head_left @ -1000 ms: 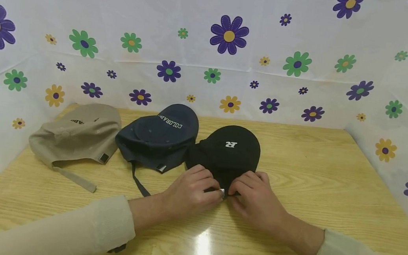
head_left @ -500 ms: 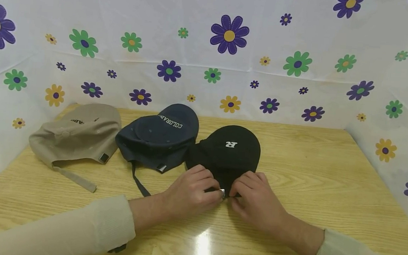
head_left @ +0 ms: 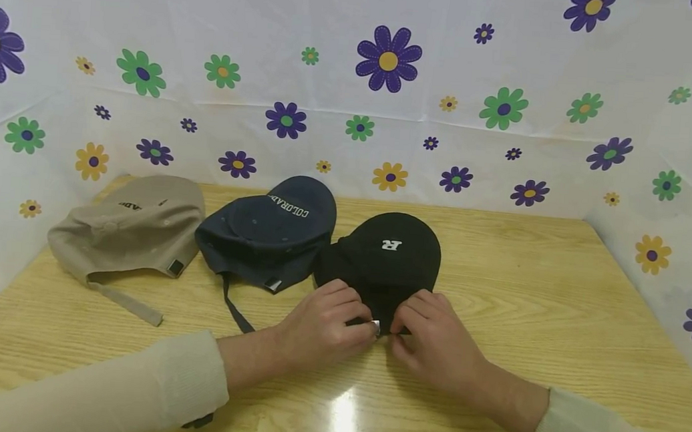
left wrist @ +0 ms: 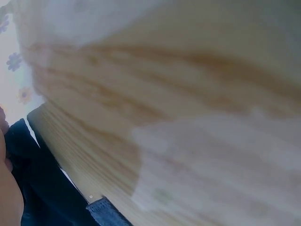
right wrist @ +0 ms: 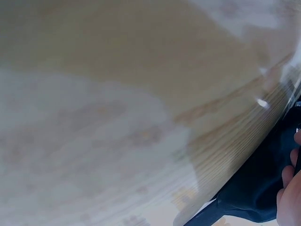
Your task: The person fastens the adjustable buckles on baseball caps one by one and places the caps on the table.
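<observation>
A black cap (head_left: 403, 260) with a white R lies on the wooden table, its rear edge toward me. At that edge my left hand (head_left: 329, 318) pinches the cap's back beside a small silver buckle (head_left: 376, 327). Just right of the buckle my right hand (head_left: 437, 336) pinches the black strap between thumb and curled fingers; the strap's end is hidden by them. In the left wrist view my left hand (left wrist: 9, 197) shows only at the left edge. The right wrist view has part of my right hand (right wrist: 290, 197) beside the dark cap fabric (right wrist: 256, 183).
Left of the black cap lies a navy cap (head_left: 260, 237) lettered COLORADO, its strap (head_left: 234, 305) hanging loose toward my left forearm. Farther left is a beige cap (head_left: 134, 228) with its strap (head_left: 129, 304) loose. A flowered white cloth (head_left: 333, 54) stands behind the table (head_left: 558, 291).
My right fingertips have shifted slightly right, a little farther from the buckle. My left hand and the three caps stay in place.
</observation>
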`<state>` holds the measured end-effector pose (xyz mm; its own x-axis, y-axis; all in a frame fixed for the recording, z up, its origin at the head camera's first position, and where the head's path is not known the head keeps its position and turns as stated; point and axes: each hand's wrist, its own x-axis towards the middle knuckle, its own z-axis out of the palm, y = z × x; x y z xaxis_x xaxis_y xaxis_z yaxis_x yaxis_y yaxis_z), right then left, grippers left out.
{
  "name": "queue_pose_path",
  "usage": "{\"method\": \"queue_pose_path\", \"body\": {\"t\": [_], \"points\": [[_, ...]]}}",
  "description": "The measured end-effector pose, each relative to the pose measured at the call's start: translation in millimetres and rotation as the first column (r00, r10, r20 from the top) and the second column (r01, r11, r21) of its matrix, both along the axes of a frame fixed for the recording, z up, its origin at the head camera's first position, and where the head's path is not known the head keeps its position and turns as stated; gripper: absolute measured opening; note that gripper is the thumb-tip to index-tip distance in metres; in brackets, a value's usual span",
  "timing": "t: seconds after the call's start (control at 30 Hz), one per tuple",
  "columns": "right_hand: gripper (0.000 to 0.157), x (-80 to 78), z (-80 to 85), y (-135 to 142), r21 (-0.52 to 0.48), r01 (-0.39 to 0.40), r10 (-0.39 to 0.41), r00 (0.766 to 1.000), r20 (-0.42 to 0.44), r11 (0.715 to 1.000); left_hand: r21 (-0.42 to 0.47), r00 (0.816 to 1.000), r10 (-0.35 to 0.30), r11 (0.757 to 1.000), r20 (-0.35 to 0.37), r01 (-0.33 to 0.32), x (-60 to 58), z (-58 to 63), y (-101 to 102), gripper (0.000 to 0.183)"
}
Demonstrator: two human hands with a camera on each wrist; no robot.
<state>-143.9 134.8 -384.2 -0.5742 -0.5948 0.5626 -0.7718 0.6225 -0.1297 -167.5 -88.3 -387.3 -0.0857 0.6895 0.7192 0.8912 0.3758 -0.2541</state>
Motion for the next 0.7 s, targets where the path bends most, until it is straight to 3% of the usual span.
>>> {"method": "queue_pose_path", "body": {"t": [0.7], "points": [[0.020,0.0,0.6,0.7,-0.004,0.030,-0.030,1.000,-0.009,1.000,-0.002,1.000,-0.004,1.000,-0.011,0.004,-0.8,0.4,-0.3,0.006]]}}
